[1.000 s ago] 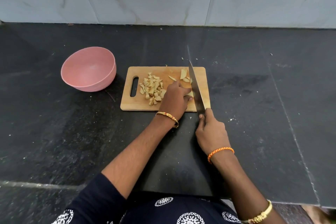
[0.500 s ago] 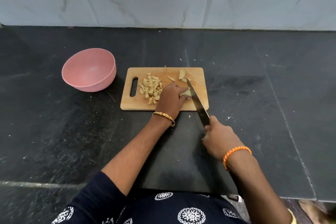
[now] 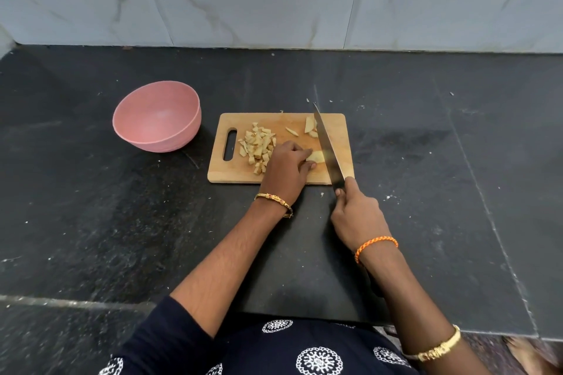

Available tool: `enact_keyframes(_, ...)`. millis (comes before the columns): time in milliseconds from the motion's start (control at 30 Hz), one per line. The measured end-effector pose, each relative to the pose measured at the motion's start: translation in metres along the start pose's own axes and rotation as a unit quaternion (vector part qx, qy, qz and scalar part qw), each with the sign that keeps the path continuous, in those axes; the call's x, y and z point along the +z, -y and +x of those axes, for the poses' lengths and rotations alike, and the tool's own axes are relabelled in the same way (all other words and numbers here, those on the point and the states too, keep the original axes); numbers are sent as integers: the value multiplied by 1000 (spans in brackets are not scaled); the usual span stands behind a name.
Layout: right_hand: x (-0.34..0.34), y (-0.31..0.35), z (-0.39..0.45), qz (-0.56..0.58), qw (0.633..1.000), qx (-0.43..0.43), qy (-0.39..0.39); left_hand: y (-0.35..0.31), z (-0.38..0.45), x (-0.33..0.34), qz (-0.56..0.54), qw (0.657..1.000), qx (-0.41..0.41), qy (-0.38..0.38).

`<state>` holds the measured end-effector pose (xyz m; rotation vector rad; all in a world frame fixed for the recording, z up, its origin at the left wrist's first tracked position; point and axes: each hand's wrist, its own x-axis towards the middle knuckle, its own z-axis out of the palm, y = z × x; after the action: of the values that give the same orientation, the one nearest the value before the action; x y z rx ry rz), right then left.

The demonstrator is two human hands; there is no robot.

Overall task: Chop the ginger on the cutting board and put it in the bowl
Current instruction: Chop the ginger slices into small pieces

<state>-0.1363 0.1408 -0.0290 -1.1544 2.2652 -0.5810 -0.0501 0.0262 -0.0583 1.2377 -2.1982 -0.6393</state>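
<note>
- The pale yellow ginger chunk [image 3: 316, 156] lies on the rectangular wooden cutting board [image 3: 336, 131], pinned under the fingertips of the left hand [image 3: 288, 169].
- The right hand [image 3: 356, 213] is wrapped around the handle of the long steel knife [image 3: 327, 146]; its blade sits just right of the chunk.
- Step in hand: chopping. A heap of cut ginger pieces [image 3: 257, 144] lies near the board's handle slot.
- Next move: bring the blade down clear of the fingertips.
- The round pink bowl [image 3: 157, 116] stands empty, left of the board.

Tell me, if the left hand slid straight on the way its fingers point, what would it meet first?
Probably the pale ginger piece that the left hand already touches, then the long steel knife blade just beyond; the depth is unclear.
</note>
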Motion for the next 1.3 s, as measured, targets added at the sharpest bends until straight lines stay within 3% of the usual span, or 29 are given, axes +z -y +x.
enact_keyframes(267, 0, 6, 9, -31, 999, 1, 17, 2, 2, 2, -9, 1000, 6, -9)
enact_keyframes(467, -7, 17, 10, -105, 991, 37, 72, 0, 0, 6, 2, 1000, 5, -24)
enact_keyframes(667, -17, 11, 1, -106, 985, 51, 123, 0, -1, 8, -4, 999, 4, -36)
enact_keyframes(1000, -5, -12, -33, 10, 1000, -12, -2, 1, -5, 11, -22, 998, 9, -65)
enact_keyframes(1300, 8, 0, 0, 8, 1000, -5, -20, 4, -3, 11, -29, 997, 3, -68)
